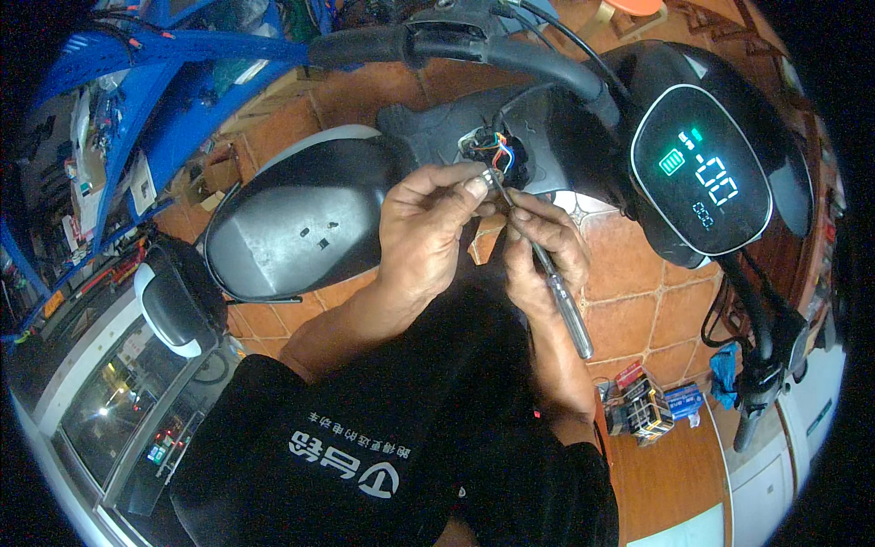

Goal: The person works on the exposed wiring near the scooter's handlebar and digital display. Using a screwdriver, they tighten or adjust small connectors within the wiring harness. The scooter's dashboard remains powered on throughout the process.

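Note:
Near the middle, my left hand [421,223] pinches a small pale part [490,175], possibly a wire connector, between thumb and fingertips. My right hand [551,246] is closed around a screwdriver [570,314] with a clear handle. Its thin shaft points up and left, and its tip is at the part in my left fingers. Just beyond, thin coloured wires [503,150] come out of an opening in the scooter's dark body [547,118]. Whether the tip touches the part or a wire cannot be made out. Several tiny dark pieces [321,235] lie on the black seat [273,214].
The handlebar [510,59] crosses the top, and a lit display [702,173] is at the right. Blue shelving [155,100] with clutter stands at the left. Small boxes [649,410] sit on a wooden surface [670,483] at lower right, above an orange tiled floor [629,319].

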A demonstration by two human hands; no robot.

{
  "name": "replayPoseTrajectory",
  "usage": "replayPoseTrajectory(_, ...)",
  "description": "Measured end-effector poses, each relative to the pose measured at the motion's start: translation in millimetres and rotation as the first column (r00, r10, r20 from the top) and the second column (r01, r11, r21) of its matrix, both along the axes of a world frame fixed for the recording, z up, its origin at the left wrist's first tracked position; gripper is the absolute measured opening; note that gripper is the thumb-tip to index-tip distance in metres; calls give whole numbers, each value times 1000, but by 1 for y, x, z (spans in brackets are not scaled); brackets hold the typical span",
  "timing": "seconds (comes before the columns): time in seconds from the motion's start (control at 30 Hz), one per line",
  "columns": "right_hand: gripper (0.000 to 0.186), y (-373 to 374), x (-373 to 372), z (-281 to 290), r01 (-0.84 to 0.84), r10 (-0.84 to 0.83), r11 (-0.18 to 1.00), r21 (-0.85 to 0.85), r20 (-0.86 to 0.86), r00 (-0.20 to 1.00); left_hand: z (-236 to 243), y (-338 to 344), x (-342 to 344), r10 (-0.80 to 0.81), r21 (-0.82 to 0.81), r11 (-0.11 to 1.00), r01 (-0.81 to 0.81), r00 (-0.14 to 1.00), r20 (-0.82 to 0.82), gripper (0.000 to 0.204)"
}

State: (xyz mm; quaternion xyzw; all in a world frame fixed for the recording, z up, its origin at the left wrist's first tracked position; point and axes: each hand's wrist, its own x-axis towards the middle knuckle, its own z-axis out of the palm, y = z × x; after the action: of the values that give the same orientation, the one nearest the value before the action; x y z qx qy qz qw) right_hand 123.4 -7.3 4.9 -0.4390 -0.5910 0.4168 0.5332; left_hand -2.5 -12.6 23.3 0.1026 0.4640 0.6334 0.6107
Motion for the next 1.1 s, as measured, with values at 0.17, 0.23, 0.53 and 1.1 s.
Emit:
replayPoseTrajectory(0.17, 11, 2, -2, 0, 3, -3, 1000, 27, -5, 1000, -4, -3, -3, -31, 33, 999, 31, 999, -7, 14)
replayPoseTrajectory(0.23, 10, 2, -2, 0, 29, -29, 999, 23, -3, 1000, -5, -5, -4, -43, 52, 998, 43, 999, -5, 16)
replayPoseTrajectory(0.53, 12, -2, -2, 0, -3, 3, 1000, 1, 10, 1000, -7, -6, -4, -36, 59, 998, 36, 999, -6, 16)
replayPoseTrajectory(1.1, 14, -3, -4, -1, -4, 5, 1000, 27, -20, 1000, -6, -8, -6, -46, 27, 999, 47, 998, -33, 16)
